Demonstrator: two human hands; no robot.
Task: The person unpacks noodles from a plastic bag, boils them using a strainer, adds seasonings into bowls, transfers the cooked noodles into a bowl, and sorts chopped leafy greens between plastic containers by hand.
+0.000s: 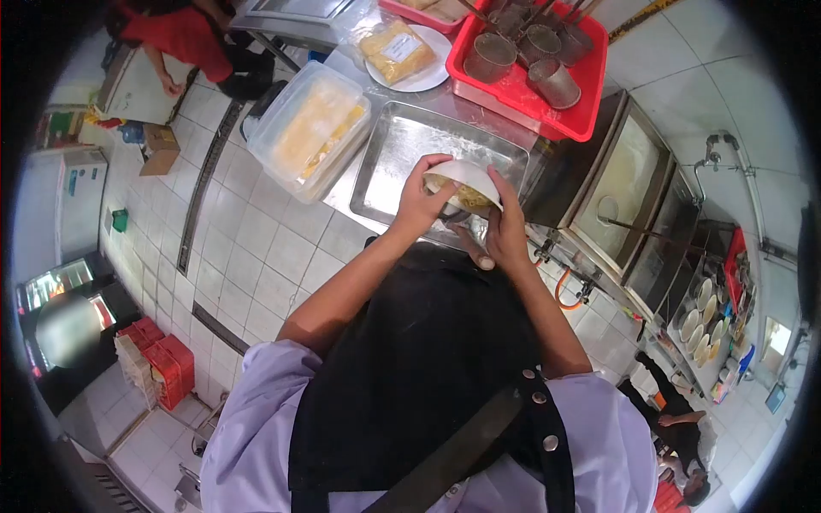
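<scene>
Bowl held tilted over tray; left hand pinches rim, right hand clasps side. Next move likely needs steady two-hand grip.

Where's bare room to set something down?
Metal tray's far-left part, between clear tub and plate; whitish residue there. Floor tiles left of the tub. Crowded: tray's near side, by bowl, left hand and right hand; strainer-packed red bin.
</scene>
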